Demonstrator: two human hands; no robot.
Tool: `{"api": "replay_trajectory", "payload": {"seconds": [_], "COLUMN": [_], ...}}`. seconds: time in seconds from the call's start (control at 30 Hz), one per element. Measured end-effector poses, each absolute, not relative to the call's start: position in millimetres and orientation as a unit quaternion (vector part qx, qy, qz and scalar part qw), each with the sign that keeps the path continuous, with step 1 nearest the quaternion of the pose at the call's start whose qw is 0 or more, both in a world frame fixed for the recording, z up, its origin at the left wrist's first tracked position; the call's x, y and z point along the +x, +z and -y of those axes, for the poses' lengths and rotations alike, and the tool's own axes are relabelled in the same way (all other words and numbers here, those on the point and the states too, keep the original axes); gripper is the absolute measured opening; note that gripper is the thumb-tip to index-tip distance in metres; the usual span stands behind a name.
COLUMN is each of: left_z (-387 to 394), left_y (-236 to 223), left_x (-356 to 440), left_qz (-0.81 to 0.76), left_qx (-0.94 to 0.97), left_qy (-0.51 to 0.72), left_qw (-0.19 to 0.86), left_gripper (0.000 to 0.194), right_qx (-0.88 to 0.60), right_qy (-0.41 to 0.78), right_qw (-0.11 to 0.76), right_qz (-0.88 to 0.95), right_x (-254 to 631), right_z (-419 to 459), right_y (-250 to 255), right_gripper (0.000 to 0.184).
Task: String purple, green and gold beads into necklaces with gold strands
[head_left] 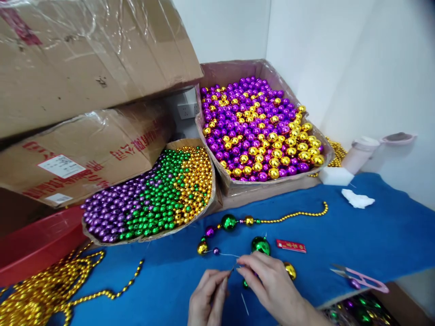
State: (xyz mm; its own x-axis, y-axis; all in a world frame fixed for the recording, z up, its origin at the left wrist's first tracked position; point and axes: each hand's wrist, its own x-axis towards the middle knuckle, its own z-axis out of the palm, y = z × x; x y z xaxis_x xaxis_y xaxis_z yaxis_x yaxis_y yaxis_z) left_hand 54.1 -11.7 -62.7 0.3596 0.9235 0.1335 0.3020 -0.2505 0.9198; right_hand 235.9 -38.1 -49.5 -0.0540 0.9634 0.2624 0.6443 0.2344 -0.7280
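Observation:
My left hand is closed, its thumb and forefinger pinching a thin, dark, needle-like thing. Close beside it, my right hand pinches the white string between thumb and forefinger. That string runs left through a small purple bead to a strand of larger beads, among them a gold bead and a big green bead. The strand ends in a thin gold bead chain. Just beyond my right hand lie another big green bead and a gold bead, partly hidden.
A box of purple and gold beads stands at the back; a carton of small beads is left of it. Gold chains pile at left. Pink scissors, a red packet and white tissue lie on the blue cloth.

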Motion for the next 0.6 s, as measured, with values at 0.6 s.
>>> {"api": "replay_trajectory", "payload": {"seconds": [0.6], "left_z": [13.5], "left_y": [-59.3], "left_x": [55.9], "left_qz": [-0.457], "left_qx": [0.673], "left_qy": [0.378], "left_qw": [0.441], "left_gripper": [0.019], "right_qx": [-0.575], "right_qy": [0.241], "right_qw": [0.393], "right_qz": [0.676], "right_x": [236.5], "right_z": [40.9], "right_y": [-47.1], "right_gripper": [0.015]}}
